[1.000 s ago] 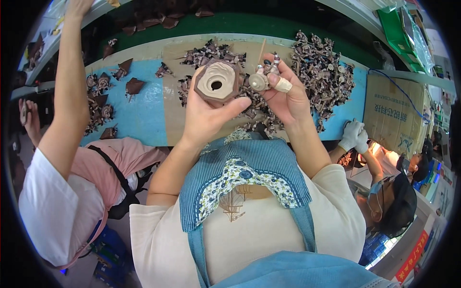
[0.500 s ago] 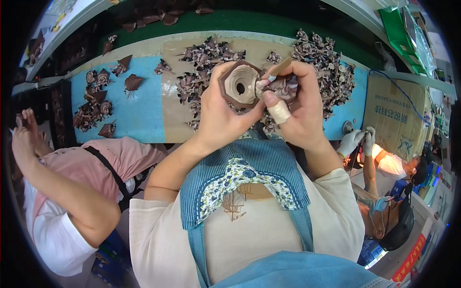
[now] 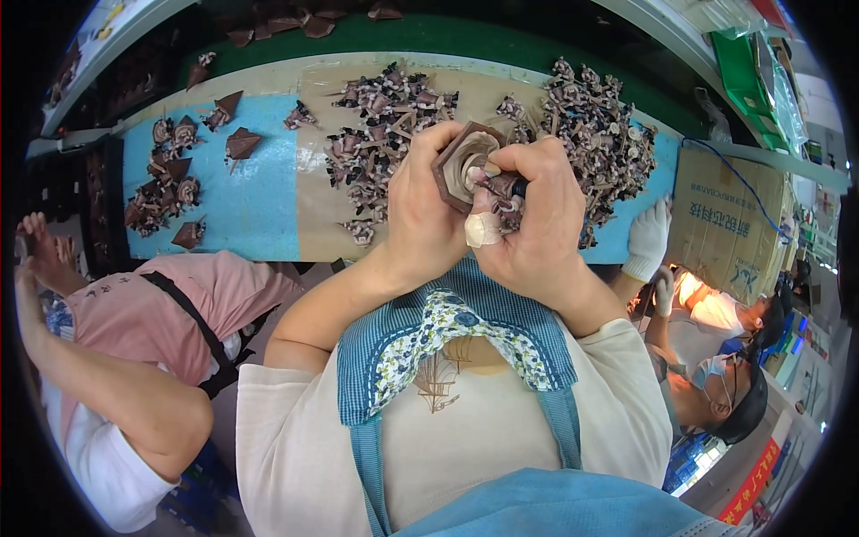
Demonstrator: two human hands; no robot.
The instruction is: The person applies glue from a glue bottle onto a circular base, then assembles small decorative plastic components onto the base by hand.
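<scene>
Brown hexagonal piece [image 3: 465, 166] held up over the table [image 3: 259, 192] in both hands.

The left hand [image 3: 420, 210] is wrapped closed around the piece's side; the right hand [image 3: 537, 210], closed too, pinches a small dark part [image 3: 503, 186] against its pale hollow centre, a bandage [image 3: 483, 230] on the thumb. Heaps of small brown parts [image 3: 591, 134] lie on the blue and tan table beneath, a person in pink [image 3: 170, 313] to the left.

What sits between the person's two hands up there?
In the head view, a brown hexagonal piece with a pale centre sits between the left hand and right hand, gripped by both.
</scene>
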